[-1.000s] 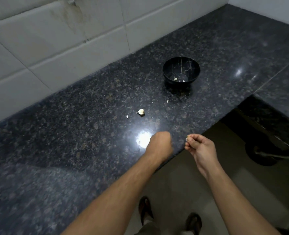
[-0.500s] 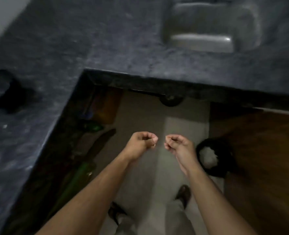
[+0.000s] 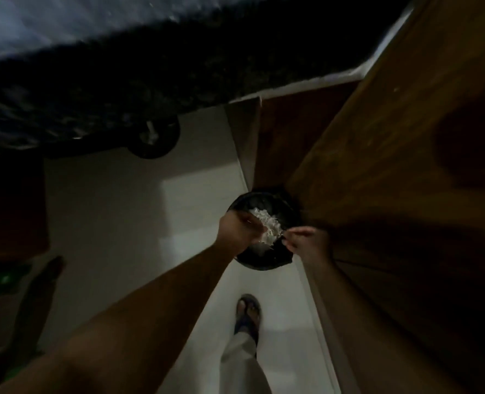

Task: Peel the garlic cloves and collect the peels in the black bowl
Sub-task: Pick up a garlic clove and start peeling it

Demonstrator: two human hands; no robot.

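The view is now pointing down at a black bin (image 3: pixel 266 260) on the floor, where a second ago it was facing the counter with the black bowl and a loose clove; neither is showing now. Pale scraps (image 3: pixel 266 226), probably peels, are lying in the bin. Both hands are hovering over it: the left hand (image 3: pixel 239 231) at 9 o'clock of the scraps, fingers curled, the right hand (image 3: pixel 306 241) at 3 o'clock, fingertips pinched; whether either is holding garlic or peel cannot be told. This is looking like peels going into the bin rather than the bowl, so the task is drifting. A pale floor (image 3: pixel 139 223) is surrounding the bin, a wooden panel (image 3: pixel 391 137) is rising at 2 o'clock, the dark counter (image 3: pixel 93 89) is running across 11 o'clock, and a sandalled foot (image 3: pixel 248 311) is standing at 6 o'clock.
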